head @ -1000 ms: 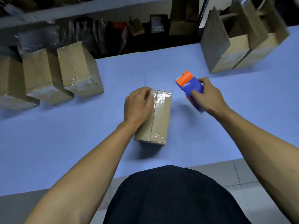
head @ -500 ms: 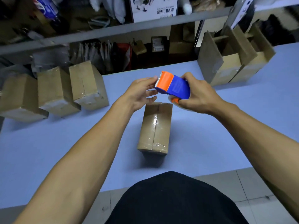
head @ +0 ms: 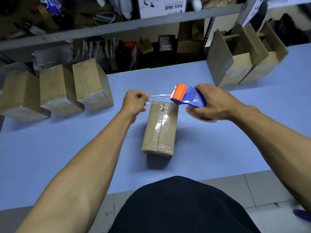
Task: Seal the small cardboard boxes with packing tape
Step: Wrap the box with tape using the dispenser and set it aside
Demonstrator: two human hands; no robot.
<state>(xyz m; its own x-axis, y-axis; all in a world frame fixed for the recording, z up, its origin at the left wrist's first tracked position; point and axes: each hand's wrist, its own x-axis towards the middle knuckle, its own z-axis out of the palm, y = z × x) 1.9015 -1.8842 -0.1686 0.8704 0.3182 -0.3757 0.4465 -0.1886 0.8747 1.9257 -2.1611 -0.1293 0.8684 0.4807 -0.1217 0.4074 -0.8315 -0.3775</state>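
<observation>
A small cardboard box [head: 159,130] lies on the blue table [head: 67,148] in front of me, with clear tape along its top seam. My right hand [head: 213,103] grips a blue and orange tape dispenser [head: 186,96] above the box's far right corner. My left hand [head: 134,102] pinches the free end of the clear tape strip [head: 159,98], which stretches from the dispenser's orange head across to my fingers, just above the box's far end.
Three closed, taped boxes [head: 90,84] stand in a row at the far left. Open boxes [head: 244,59] with raised flaps stand at the far right. A cluttered metal shelf [head: 134,26] runs behind the table. The table's near edge lies close to my body.
My left hand took the tape end at the dispenser and drew it leftward, pulling out a strip. Both hands have come lower, close over the box's far end.
</observation>
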